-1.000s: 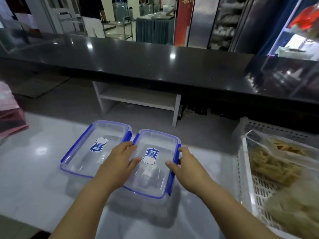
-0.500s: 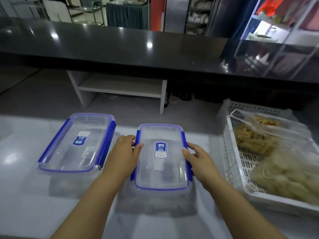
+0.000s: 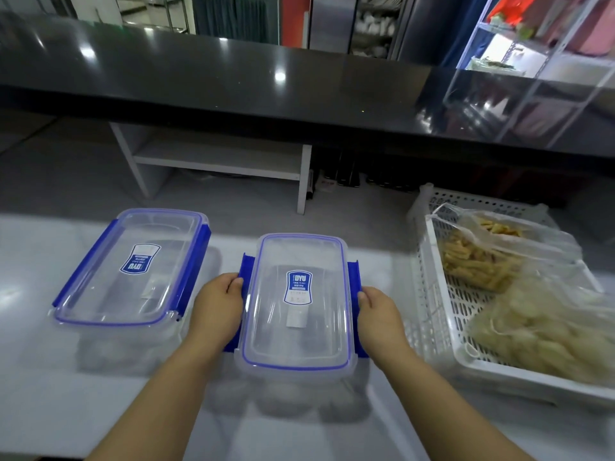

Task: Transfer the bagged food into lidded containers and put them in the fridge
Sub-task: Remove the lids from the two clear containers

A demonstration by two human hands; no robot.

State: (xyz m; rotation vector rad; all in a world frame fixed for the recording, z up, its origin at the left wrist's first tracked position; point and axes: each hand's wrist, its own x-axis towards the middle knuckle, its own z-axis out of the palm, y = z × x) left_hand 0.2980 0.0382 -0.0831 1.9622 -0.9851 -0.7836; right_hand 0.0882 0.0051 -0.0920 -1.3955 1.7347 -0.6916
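Two clear lidded containers with blue clips stand on the white counter. The nearer one [image 3: 298,301] is straight in front of me, and both its side clips are flipped outward. My left hand [image 3: 218,306] grips its left clip with curled fingers. My right hand [image 3: 377,312] grips its right clip the same way. The second container [image 3: 133,267] sits to the left with its clips down. In a white perforated basket [image 3: 429,294] at the right lie a bag of yellow strips [image 3: 479,261] and a bag of pale food [image 3: 545,321].
A long black counter [image 3: 299,81] runs across behind the work surface, with a white low shelf [image 3: 216,158] beneath it. Metal shelving [image 3: 532,44] stands at the far right. The basket's near corner reaches close to my right forearm.
The nearer container's two side clips, flat half a second ago, now stick outward. My fingers have curled onto them. The view has dipped and closed in.
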